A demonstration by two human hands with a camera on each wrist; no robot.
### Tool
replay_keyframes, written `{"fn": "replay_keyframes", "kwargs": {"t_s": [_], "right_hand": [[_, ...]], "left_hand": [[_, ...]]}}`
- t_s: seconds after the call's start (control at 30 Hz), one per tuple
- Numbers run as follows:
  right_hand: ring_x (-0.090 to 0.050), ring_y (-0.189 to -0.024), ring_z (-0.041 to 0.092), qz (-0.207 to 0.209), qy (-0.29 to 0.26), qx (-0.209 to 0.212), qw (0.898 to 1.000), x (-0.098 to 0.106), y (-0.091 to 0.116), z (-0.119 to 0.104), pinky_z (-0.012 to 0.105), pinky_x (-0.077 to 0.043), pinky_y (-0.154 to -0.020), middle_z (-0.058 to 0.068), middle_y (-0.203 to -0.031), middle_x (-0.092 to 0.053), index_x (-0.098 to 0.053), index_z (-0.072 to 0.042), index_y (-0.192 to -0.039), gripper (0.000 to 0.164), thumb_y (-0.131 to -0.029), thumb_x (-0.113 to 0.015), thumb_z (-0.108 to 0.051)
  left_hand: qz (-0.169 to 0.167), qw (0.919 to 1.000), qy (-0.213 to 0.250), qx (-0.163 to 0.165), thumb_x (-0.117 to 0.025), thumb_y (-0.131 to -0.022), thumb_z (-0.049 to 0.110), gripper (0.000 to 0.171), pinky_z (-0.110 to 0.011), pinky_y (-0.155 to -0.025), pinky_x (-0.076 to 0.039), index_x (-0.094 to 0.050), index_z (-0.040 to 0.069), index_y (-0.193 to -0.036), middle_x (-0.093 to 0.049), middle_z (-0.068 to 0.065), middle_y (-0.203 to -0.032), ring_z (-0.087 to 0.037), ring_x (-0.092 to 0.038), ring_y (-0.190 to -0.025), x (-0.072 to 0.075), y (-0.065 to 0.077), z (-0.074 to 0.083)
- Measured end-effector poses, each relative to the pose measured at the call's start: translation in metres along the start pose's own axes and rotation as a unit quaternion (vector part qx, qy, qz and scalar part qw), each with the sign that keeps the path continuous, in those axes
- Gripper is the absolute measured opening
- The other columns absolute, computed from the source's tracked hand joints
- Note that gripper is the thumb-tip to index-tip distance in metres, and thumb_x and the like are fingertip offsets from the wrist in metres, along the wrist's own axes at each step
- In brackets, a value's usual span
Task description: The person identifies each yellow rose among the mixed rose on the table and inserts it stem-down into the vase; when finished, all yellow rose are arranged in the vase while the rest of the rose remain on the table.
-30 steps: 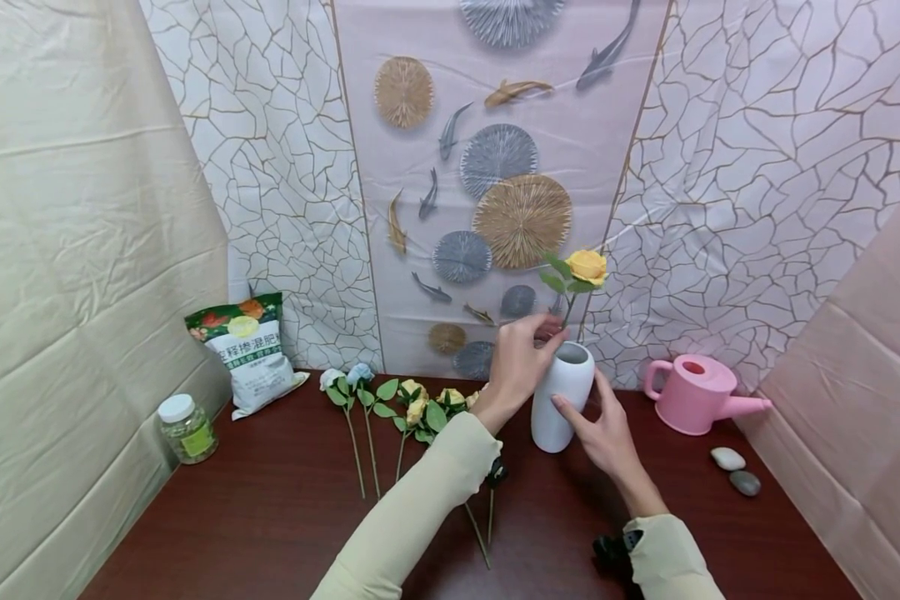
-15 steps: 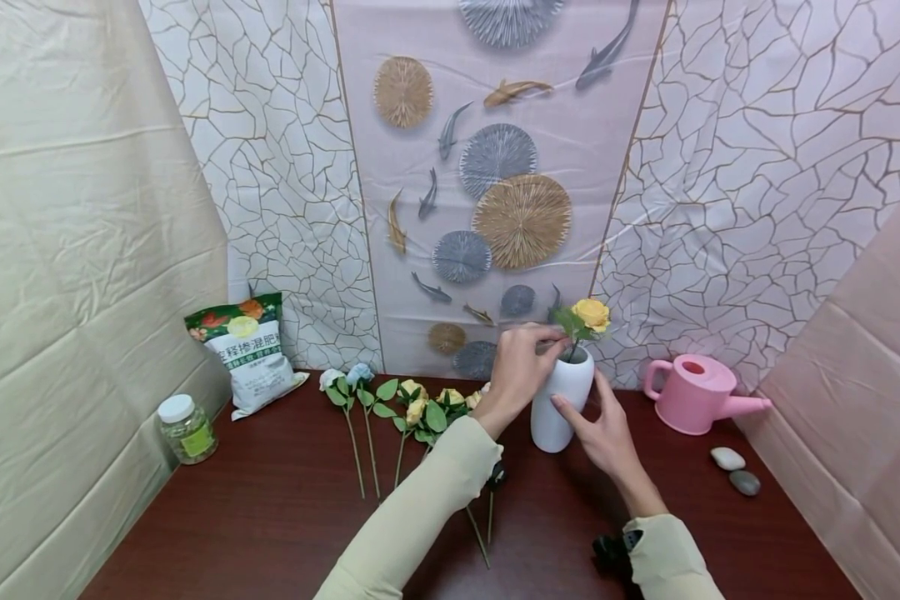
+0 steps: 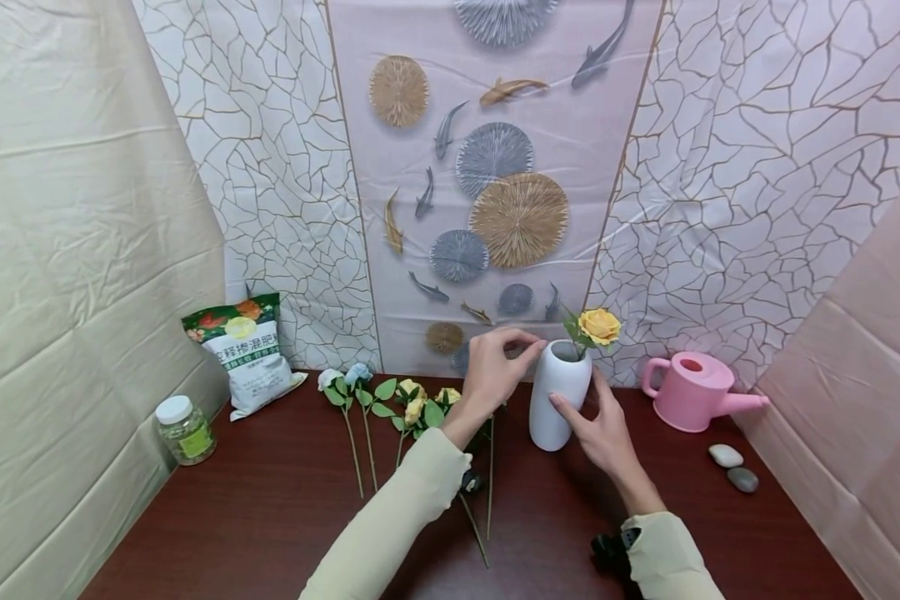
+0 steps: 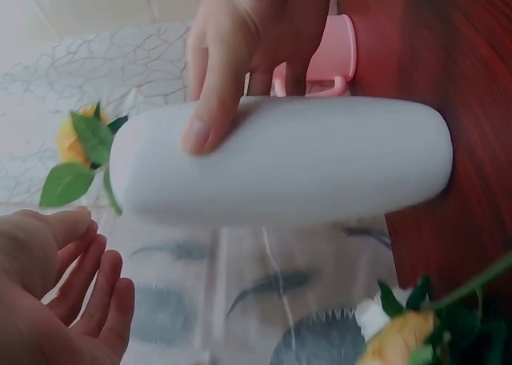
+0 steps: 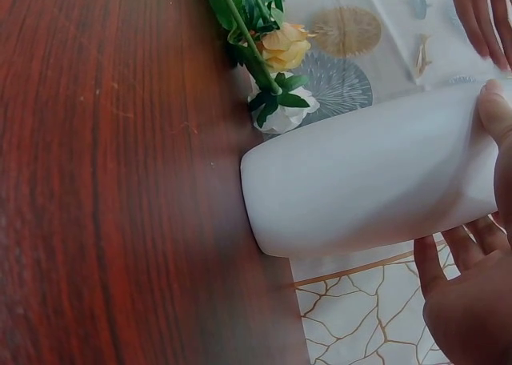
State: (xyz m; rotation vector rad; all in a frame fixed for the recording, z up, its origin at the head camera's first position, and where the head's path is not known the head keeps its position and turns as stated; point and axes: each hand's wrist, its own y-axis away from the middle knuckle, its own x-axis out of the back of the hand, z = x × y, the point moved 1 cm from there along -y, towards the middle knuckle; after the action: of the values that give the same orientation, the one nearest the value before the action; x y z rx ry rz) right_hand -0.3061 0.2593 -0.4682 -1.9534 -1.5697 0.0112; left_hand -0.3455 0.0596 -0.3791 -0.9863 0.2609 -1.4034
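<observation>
A white vase (image 3: pixel 558 404) stands on the table, and a yellow rose (image 3: pixel 598 327) with green leaves leans out of its mouth to the right. My right hand (image 3: pixel 603 429) holds the vase from the right side, thumb across the front and fingers behind it; the right wrist view shows the thumb (image 5: pixel 496 113) near the upper end. Beside the vase's mouth, on the left, is my left hand (image 3: pixel 491 367), its fingers loosely bent. In the left wrist view that hand (image 4: pixel 72 293) holds nothing and is apart from the rose's leaves (image 4: pixel 68 183). The lower stem is hidden inside the vase.
Left of the vase lie several yellow roses (image 3: pixel 414 408) and a blue rose (image 3: pixel 358 375), partly behind my left arm. A pink watering can (image 3: pixel 693 396) and two stones (image 3: pixel 726 455) are at right. A fertilizer bag (image 3: pixel 251 358) and a lidded jar (image 3: pixel 186 431) stand at left.
The yellow rose has gone down into the vase and tipped right. My left hand has let go of it and drawn back left. The right hand keeps its hold on the vase.
</observation>
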Motion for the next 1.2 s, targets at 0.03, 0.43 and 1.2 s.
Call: {"fn": "replay_keyframes", "kwargs": {"t_s": [0.03,0.43,1.2], "right_hand": [[-0.055,-0.129,0.017,-0.002,0.003,-0.002,1.0,-0.001,0.0,0.0,0.02,-0.047,-0.101,0.006,-0.141,-0.058,-0.032,-0.032,-0.156,0.079,-0.09,-0.076,-0.037],[-0.055,-0.13,0.019,-0.004,0.004,-0.012,1.0,-0.005,0.001,0.005,0.019,-0.046,-0.102,0.007,-0.141,-0.058,-0.032,-0.031,-0.156,0.08,-0.09,-0.076,-0.038],[-0.051,-0.132,0.02,-0.009,-0.011,-0.021,1.0,-0.001,0.003,-0.016,0.017,-0.044,-0.103,0.008,-0.146,-0.053,-0.029,-0.024,-0.158,0.082,-0.091,-0.076,-0.032]], "left_hand": [[0.004,1.0,0.001,0.002,-0.075,-0.092,0.037,0.014,-0.029,-0.078,-0.061,-0.081,0.025,-0.094,-0.077,0.01,-0.093,-0.005,-0.072,-0.086,0.006,0.003,-0.003],[0.013,0.9961,0.005,0.087,-0.074,-0.093,0.035,0.01,-0.038,-0.077,-0.063,-0.077,0.027,-0.099,-0.076,0.01,-0.093,-0.007,-0.072,-0.085,0.076,0.066,-0.065],[-0.172,0.9393,-0.016,0.296,-0.076,-0.091,0.022,0.014,-0.033,-0.053,-0.059,-0.079,0.009,-0.088,-0.075,-0.004,-0.071,-0.026,-0.075,-0.067,0.115,0.124,-0.098]]}}
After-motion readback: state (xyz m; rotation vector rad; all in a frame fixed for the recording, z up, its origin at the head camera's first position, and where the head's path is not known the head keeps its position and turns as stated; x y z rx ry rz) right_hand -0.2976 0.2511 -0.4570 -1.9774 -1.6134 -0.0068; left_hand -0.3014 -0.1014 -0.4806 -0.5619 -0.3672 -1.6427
